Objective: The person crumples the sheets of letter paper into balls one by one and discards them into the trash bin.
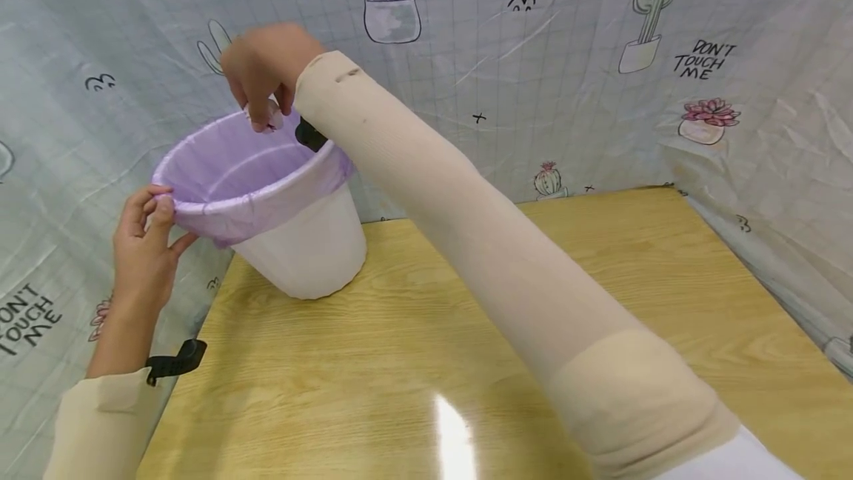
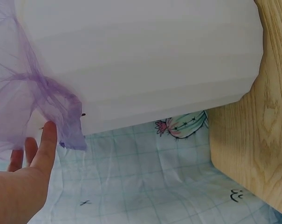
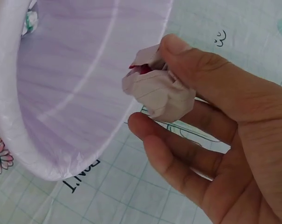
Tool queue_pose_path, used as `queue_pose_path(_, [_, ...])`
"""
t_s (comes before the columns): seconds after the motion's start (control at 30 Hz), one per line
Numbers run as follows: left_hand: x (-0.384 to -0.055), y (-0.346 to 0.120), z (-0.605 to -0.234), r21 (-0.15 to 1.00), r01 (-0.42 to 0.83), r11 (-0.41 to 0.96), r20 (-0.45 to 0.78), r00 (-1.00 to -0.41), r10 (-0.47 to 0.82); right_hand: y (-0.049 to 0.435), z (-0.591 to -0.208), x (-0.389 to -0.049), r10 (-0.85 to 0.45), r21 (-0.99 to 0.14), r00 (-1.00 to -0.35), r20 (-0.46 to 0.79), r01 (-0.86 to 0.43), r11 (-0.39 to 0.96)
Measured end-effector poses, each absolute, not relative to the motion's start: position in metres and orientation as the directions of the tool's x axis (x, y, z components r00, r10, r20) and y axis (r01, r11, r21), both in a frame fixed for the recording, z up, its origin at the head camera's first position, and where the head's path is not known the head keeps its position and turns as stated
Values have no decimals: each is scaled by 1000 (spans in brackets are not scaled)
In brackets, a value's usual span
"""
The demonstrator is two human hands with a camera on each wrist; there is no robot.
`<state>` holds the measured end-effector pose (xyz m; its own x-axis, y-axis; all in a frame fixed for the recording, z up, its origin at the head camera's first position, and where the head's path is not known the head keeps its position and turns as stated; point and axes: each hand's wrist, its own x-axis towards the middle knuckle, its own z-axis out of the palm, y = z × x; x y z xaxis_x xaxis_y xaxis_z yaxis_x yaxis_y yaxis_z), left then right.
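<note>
A white trash can (image 1: 313, 250) stands at the table's back left, tilted in the head view. Its purple bag (image 1: 273, 210) is folded over the rim and hangs in a bunched knot (image 2: 68, 100) in the left wrist view. My left hand (image 1: 143, 254) grips the bag-covered rim on the left side. Above the opening, my right hand (image 1: 269, 65) holds a crumpled paper ball (image 3: 161, 95) between thumb and fingers. The ball is pale with a bit of red showing in a fold. Inside the can, a small white and green scrap (image 3: 31, 22) shows.
The wooden table (image 1: 400, 332) spreads to the front and right of the can. A wrinkled cloth (image 1: 480, 58) printed with cacti hangs behind and at both sides. Each wrist wears a small black camera, such as the left one (image 1: 176, 363).
</note>
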<state>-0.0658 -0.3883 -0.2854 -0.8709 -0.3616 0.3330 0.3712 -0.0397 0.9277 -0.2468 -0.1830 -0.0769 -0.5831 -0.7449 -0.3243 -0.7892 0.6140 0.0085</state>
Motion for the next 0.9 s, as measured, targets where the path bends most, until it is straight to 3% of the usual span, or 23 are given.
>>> queue_pose_path(0.23, [-66,-389,-286,924,378,-52,336,-871,-358,-188,-76,-248,-716,43,-599,-358,-777,628])
queue_pose_path(0.9, [-71,-391,-288,917,392,-67,346,-870,-351,-169,-81,-261,-727,-115,-593,-346,-743,660])
